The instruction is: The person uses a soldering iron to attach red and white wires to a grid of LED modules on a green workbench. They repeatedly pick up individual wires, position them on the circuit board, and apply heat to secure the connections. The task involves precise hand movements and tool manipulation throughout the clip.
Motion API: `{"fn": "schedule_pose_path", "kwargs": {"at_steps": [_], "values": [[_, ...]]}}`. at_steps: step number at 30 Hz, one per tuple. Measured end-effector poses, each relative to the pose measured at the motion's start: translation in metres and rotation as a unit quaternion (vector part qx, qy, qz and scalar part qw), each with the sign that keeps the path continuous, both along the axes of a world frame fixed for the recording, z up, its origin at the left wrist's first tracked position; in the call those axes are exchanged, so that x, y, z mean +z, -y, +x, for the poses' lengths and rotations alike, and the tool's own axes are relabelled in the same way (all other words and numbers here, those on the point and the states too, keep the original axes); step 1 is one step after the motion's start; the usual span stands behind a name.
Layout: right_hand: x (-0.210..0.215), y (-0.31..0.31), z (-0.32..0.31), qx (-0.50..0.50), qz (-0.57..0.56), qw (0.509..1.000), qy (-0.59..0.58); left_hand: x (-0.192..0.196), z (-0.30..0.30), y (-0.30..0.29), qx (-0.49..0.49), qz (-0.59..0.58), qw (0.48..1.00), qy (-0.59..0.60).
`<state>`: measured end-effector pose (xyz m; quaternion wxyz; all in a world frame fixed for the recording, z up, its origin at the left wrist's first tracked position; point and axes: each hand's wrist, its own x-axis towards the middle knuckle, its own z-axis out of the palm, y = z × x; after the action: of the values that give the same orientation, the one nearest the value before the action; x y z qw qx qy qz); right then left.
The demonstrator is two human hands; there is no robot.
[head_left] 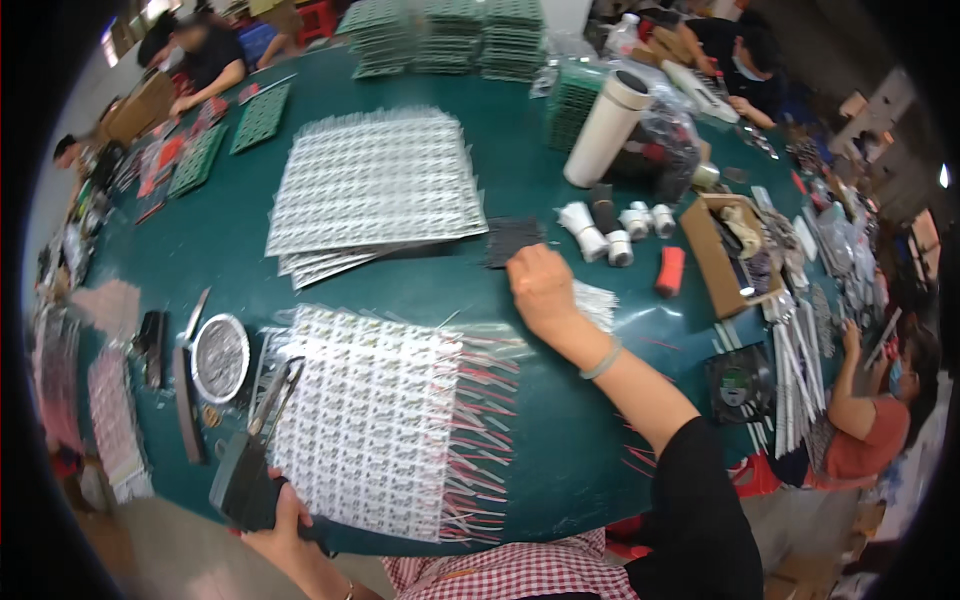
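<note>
A boxy dark handheld tool [243, 483] slants with two slim prongs over the left side of a flat white gridded panel [365, 425] fringed rightward with red and white wires [480, 440], a dark square patch of thin strands [508, 240] lying beyond its far right corner.

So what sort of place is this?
Probably a small electronics workshop: a white panel carries rows of small parts, with red and white wires along one edge; stacks of green panels stand behind, and co-workers are around.

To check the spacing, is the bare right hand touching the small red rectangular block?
Apart: the head view shows green tabletop between the right hand and red block.
</note>
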<state>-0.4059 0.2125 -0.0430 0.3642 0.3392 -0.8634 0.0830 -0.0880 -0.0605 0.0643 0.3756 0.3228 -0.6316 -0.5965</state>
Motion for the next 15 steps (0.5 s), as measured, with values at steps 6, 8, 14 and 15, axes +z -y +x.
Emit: {"fn": "schedule_pose_path", "kwargs": {"at_steps": [6,8,14,15], "values": [[-0.001,-0.002,-0.003,-0.012,0.015,0.999,0.032,0.015,-0.01,-0.026,0.045,-0.022,0.991,0.123],[0.001,-0.001,-0.007,-0.008,0.004,1.0,0.024,0.008,-0.003,-0.019,0.026,0.0,0.994,0.11],[0.008,0.001,-0.006,-0.002,-0.005,0.997,0.079,0.014,0.008,-0.01,0.023,-0.028,0.974,0.222],[0.012,0.002,-0.006,0.007,-0.008,0.997,0.072,0.002,0.008,-0.005,0.009,-0.036,0.987,0.158]]}}
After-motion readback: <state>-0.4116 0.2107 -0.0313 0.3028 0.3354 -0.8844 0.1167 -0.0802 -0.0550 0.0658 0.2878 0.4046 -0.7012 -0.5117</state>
